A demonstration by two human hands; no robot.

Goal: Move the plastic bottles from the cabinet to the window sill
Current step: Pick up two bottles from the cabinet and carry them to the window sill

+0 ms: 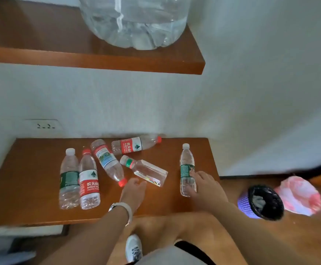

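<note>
Six plastic bottles on the wooden counter, both hands reaching in.

The green-label bottle stands at 3 o'clock, the right hand curled against it; the left hand, open and empty, hovers beside the lying square bottle.

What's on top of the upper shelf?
A large clear water jug stands on the upper shelf. Its top is cut off by the frame; nothing else visible there.

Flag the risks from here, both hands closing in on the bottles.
1. The right hand is only fingertips on the standing green-label bottle; it could tip.
2. The left hand reaches between lying bottles; a nudge may roll the red-capped bottle off the cabinet top.
</note>
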